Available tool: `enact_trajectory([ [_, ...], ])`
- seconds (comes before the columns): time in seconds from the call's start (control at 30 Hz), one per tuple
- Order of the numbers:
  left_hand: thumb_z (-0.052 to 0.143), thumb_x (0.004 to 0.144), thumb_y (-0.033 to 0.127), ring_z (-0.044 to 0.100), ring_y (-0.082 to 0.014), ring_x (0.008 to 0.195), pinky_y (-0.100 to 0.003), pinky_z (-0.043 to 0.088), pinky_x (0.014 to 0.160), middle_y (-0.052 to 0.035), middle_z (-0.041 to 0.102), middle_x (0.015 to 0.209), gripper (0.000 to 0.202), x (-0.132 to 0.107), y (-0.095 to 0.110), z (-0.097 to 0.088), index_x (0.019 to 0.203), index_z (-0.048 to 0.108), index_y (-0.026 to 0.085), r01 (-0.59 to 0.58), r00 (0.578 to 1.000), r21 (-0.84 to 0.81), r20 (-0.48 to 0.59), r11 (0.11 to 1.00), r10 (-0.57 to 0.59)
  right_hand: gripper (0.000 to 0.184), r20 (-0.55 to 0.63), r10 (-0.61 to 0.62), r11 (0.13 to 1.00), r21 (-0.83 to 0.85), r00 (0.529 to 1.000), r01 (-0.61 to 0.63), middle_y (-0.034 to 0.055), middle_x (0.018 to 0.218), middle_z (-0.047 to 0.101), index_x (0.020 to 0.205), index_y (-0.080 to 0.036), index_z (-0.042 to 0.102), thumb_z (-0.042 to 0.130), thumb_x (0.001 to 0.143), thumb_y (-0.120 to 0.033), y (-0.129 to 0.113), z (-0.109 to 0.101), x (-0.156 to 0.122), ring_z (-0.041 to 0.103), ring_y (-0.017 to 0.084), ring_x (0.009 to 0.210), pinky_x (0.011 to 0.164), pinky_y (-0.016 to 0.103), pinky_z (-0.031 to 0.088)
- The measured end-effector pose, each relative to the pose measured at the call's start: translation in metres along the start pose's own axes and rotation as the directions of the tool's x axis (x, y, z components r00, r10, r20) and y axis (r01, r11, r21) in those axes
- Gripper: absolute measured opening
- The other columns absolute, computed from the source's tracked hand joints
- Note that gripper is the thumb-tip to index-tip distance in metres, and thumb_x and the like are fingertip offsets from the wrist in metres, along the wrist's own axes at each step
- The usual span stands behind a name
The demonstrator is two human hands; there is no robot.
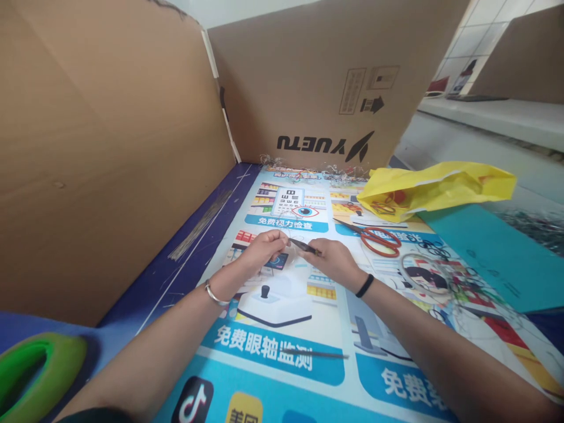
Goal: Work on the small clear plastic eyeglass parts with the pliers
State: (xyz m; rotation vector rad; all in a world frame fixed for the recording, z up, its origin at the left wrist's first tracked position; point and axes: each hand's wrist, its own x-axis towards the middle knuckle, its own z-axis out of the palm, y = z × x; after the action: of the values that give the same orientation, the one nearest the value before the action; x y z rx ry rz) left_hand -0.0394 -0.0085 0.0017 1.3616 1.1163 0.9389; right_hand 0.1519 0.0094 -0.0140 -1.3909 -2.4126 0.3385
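Note:
My left hand (264, 249) and my right hand (332, 261) meet above a printed poster (282, 352) that covers the table. Both are closed in a pinch on a thin dark pointed piece (303, 245) that spans between their fingertips; what it is I cannot make out. A silver bangle circles my left wrist, a black band my right. A second thin dark strip (315, 353) lies flat on the poster nearer to me.
Red-handled scissors (374, 238) lie right of my hands, below a crumpled yellow bag (436, 188). A bundle of thin wires (200, 226) lies at the left. Cardboard walls (110, 147) stand left and behind. A tangle of wire loops (440, 282) lies right; a green object (35, 373) sits bottom left.

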Motion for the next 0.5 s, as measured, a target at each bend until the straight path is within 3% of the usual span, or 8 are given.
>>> enact_trajectory([
  [0.3, 0.051, 0.073, 0.028, 0.028, -0.0047, 0.045, -0.021, 0.019, 0.045, 0.0060, 0.036, 0.054, 0.014, 0.0014, -0.0039, 0.0001, 0.067, 0.047, 0.016, -0.002, 1.000, 0.068, 0.031, 0.998, 0.000, 0.031, -0.074, -0.212, 0.927, -0.331, 0.974, 0.177, 0.0037, 0.078, 0.061, 0.077, -0.018, 0.060, 0.043, 0.085, -0.043, 0.0078, -0.0059, -0.0009, 0.053, 0.015, 0.075, 0.058, 0.025, 0.027],
  [0.5, 0.048, 0.074, 0.026, 0.029, -0.0052, 0.045, -0.021, 0.021, 0.045, 0.0060, 0.036, 0.053, 0.013, 0.0009, -0.0029, 0.0005, 0.066, 0.046, 0.016, -0.003, 0.999, 0.104, 0.035, 0.995, -0.001, 0.030, -0.079, -0.264, 0.903, -0.369, 0.961, 0.218, 0.0040, 0.078, 0.060, 0.078, -0.017, 0.060, 0.044, 0.085, -0.042, 0.0112, -0.0068, -0.0013, 0.052, 0.015, 0.076, 0.060, 0.025, 0.027],
])
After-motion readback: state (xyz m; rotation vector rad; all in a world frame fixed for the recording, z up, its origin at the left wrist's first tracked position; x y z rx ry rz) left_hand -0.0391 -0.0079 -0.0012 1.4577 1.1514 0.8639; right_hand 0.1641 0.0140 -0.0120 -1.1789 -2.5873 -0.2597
